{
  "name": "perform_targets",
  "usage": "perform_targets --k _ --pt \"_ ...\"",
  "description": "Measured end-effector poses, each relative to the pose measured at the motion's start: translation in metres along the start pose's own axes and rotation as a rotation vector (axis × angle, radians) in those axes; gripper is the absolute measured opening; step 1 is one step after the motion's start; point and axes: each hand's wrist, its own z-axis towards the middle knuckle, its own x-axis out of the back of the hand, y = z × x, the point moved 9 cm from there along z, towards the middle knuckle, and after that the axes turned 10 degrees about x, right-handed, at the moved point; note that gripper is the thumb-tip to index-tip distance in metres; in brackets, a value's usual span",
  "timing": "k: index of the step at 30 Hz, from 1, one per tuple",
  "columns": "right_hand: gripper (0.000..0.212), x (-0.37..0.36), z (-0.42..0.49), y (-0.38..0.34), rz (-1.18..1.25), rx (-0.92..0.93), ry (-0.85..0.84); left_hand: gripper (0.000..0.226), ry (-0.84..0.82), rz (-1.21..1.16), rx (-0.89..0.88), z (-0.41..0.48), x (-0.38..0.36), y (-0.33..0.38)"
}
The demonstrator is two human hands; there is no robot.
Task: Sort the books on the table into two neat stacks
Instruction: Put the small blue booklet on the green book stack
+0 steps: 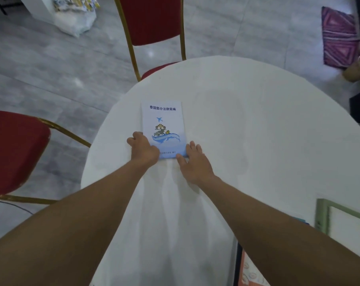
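Note:
A pale blue and white book [163, 124] with a plane and whale drawing lies flat on the round white table [257, 131], towards its left side. My left hand [143, 148] curls around the book's near left corner, fingers bent over the edge. My right hand [193, 162] lies flat with its fingers spread, its fingertips touching the book's near right corner. Whether more books lie under the top one cannot be told. A green-edged book [344, 226] shows at the table's right edge, partly cut off by the frame.
Two red chairs with gold frames stand beside the table, one at the back [152, 19] and one at the left [14, 149]. An orange patterned thing [249, 271] sits at the bottom right. A white bag [76, 15] lies on the grey floor.

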Motion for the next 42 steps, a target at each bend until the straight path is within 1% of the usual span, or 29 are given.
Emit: perform_targets --k 3,6,7,8,10,13,16,20,23,27,30,33,38,42 --pt "0.054 0.006 -0.007 -0.001 0.016 0.011 -0.007 0.034 -0.042 -0.132 -0.063 -0.013 -0.001 0.008" --pt "0.042 0.016 -0.020 0.003 0.120 -0.025 0.073 0.031 -0.073 -0.189 -0.054 -0.027 -0.004 0.013" --pt "0.042 0.020 -0.025 0.007 0.148 -0.048 0.096 0.030 -0.089 -0.205 -0.048 -0.032 -0.005 0.014" --pt "0.046 0.025 -0.030 0.010 0.175 -0.074 0.111 0.030 -0.103 -0.214 -0.047 -0.037 -0.006 0.015" --pt "0.051 0.034 -0.040 0.019 0.241 -0.120 0.142 0.038 -0.123 -0.204 -0.056 -0.050 -0.009 0.017" --pt "0.045 0.049 -0.056 0.036 0.374 -0.184 0.201 0.049 -0.163 -0.172 -0.084 -0.074 -0.019 0.019" --pt "0.043 0.066 -0.079 0.054 0.426 -0.221 0.269 0.055 -0.231 -0.138 -0.146 -0.106 -0.036 0.024" --pt "0.038 0.093 -0.120 0.085 0.482 -0.246 0.382 0.050 -0.294 -0.092 -0.236 -0.152 -0.062 0.036" --pt "0.036 0.104 -0.150 0.112 0.567 -0.289 0.395 0.045 -0.344 -0.066 -0.261 -0.186 -0.086 0.044" --pt "0.037 0.115 -0.191 0.149 0.633 -0.346 0.399 0.042 -0.404 -0.148 -0.275 -0.230 -0.121 0.060" --pt "0.037 0.128 -0.220 0.177 0.692 -0.375 0.443 0.040 -0.461 -0.178 -0.286 -0.263 -0.147 0.076" --pt "0.030 0.147 -0.249 0.204 0.739 -0.384 0.530 0.040 -0.490 -0.115 -0.331 -0.293 -0.172 0.090" --pt "0.040 0.176 -0.301 0.248 0.676 -0.403 0.680 0.040 -0.491 0.085 -0.429 -0.334 -0.223 0.103" --pt "0.045 0.182 -0.344 0.283 0.593 -0.442 0.700 0.032 -0.470 0.303 -0.480 -0.363 -0.274 0.096"
